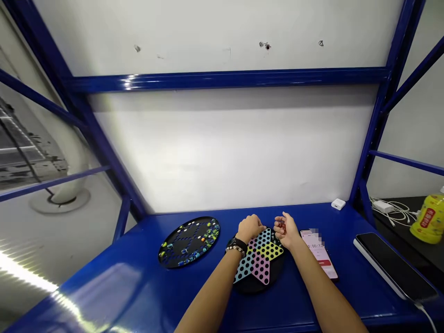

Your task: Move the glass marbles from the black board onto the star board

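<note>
Over the far tip of the star-shaped Chinese checkers board [260,261], the right hand [287,232] half-closes on red marbles [282,226], fingers cupped enough to keep them from slipping; the left hand [250,229], curled beside that tip, shows nothing held, though its palm is hidden.

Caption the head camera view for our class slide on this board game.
Right hand holding red marbles, left hand at a star-patterned Chinese checkers board, beside a marble-strewn second board.
</note>
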`<move>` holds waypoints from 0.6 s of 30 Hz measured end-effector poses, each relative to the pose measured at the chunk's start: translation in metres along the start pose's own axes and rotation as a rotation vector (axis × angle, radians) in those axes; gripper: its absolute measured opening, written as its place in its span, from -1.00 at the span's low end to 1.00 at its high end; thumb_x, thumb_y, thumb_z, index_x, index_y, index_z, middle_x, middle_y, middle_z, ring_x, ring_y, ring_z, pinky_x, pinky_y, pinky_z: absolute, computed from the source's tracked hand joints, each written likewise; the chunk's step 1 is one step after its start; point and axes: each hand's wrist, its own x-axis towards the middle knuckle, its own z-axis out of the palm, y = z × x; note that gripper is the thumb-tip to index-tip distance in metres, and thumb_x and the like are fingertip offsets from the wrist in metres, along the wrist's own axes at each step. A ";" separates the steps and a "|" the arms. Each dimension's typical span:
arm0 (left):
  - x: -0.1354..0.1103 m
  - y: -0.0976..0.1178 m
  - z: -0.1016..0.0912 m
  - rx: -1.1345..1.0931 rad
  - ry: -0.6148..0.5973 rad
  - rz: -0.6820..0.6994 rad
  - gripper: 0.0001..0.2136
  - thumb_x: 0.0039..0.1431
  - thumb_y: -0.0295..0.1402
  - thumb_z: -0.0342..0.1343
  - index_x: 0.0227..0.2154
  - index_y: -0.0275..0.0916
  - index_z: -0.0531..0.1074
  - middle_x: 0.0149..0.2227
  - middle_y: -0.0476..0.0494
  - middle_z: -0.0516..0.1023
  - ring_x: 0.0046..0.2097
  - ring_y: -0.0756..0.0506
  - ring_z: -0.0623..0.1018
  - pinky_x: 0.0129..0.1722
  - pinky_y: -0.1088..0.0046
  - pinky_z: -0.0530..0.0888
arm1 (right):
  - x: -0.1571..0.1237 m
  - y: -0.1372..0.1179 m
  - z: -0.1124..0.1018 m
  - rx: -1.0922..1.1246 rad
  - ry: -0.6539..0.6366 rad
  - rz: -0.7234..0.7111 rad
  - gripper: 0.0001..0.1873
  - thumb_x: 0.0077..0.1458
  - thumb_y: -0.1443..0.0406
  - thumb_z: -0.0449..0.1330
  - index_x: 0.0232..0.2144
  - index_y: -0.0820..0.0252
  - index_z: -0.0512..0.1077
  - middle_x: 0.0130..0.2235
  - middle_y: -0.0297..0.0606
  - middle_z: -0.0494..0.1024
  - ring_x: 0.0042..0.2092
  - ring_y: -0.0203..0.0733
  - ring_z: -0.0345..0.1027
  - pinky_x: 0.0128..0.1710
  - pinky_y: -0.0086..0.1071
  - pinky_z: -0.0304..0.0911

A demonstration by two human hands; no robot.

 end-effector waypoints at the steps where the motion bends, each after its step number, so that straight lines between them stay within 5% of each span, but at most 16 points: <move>1: 0.000 -0.001 0.001 -0.009 -0.002 -0.007 -0.77 0.15 -0.13 0.18 -0.32 -0.19 0.57 -0.24 -0.21 0.65 -0.19 -0.17 0.63 -0.26 0.42 0.47 | 0.000 0.000 0.000 -0.002 -0.002 0.003 -0.61 0.29 0.16 -0.06 -0.51 0.23 0.32 -0.66 -0.39 0.30 -0.74 -0.50 -0.11 -0.77 -0.61 -0.30; 8: -0.001 0.013 0.007 -0.042 0.063 -0.060 -0.70 0.16 -0.14 0.19 -0.22 -0.29 0.52 -0.13 -0.40 0.60 -0.05 -0.28 0.60 -0.11 0.27 0.47 | -0.003 0.000 0.002 -0.035 -0.006 -0.008 -0.61 0.29 0.15 -0.04 -0.50 0.23 0.33 -0.65 -0.39 0.31 -0.75 -0.51 -0.10 -0.77 -0.61 -0.30; 14: 0.000 -0.001 0.002 -0.220 0.046 -0.042 -0.71 0.17 -0.09 0.14 -0.43 -0.23 0.55 -0.38 -0.18 0.64 -0.28 -0.16 0.63 -0.32 0.44 0.44 | -0.004 -0.001 0.003 -0.059 -0.002 -0.007 -0.62 0.29 0.15 -0.03 -0.49 0.22 0.33 -0.65 -0.40 0.32 -0.75 -0.50 -0.10 -0.77 -0.60 -0.29; 18: -0.012 0.001 -0.013 -0.355 0.171 0.042 -0.60 0.32 -0.07 -0.10 -0.24 -0.20 0.57 -0.24 -0.13 0.66 -0.21 -0.10 0.61 -0.26 0.47 0.44 | -0.004 0.001 0.006 -0.072 -0.036 0.065 -0.61 0.28 0.12 -0.03 -0.49 0.23 0.33 -0.65 -0.39 0.33 -0.75 -0.51 -0.10 -0.77 -0.61 -0.29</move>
